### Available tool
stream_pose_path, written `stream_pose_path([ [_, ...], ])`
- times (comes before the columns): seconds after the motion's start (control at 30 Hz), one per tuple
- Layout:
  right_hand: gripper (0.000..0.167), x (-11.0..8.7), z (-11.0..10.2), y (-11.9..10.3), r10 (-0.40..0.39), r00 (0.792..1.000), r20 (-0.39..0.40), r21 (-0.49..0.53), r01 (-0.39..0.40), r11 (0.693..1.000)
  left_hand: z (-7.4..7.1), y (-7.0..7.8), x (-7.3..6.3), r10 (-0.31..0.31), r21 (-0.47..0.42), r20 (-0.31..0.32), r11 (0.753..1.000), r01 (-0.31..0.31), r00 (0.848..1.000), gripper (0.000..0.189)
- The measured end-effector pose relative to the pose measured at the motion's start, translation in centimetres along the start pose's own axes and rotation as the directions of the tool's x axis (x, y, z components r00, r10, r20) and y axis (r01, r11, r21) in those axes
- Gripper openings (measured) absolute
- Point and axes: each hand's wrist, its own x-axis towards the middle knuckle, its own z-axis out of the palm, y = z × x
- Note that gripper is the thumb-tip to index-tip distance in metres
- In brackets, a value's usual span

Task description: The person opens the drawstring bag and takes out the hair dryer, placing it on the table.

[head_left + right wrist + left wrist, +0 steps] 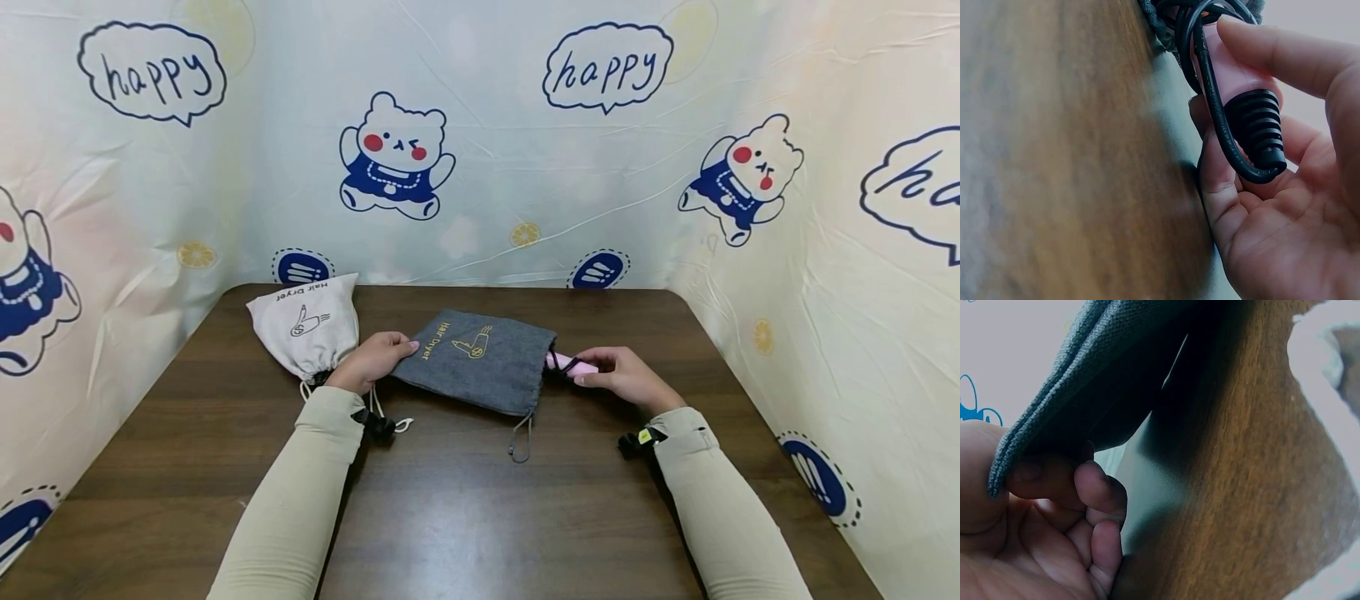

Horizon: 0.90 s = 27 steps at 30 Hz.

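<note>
A dark grey drawstring bag [487,379], printed "Hair Dryer" in yellow, lies across the middle of the table with its mouth to the right. My left hand [377,358] pinches its closed left corner; in the left wrist view, thumb and fingers [1094,487] hold the folded cloth edge. From the mouth sticks the pink handle [562,362] of a hair dryer, the rest hidden inside the bag. My right hand [626,375] grips that handle between thumb and fingers. Black cord [1210,94] loops around the handle, leaving its ribbed sleeve [1257,122] at the end.
A white drawstring bag [311,321], also printed "Hair Dryer", lies at the back left, partly behind my left hand, its white cords [405,425] trailing under the wrist. The grey bag's drawstring loop [520,442] hangs toward the front. A printed curtain [487,167] encloses the brown table [450,517].
</note>
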Motion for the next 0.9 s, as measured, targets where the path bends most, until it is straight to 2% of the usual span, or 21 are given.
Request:
stream_pose_path([
  [0.9, 0.049, 0.19, -0.1, 0.81, 0.012, 1.0, 0.003, 0.031, -0.012, 0.999, -0.11, 0.26, -0.26, -0.002, -0.009, 0.003, 1.0, 0.002, 1.0, 0.029],
])
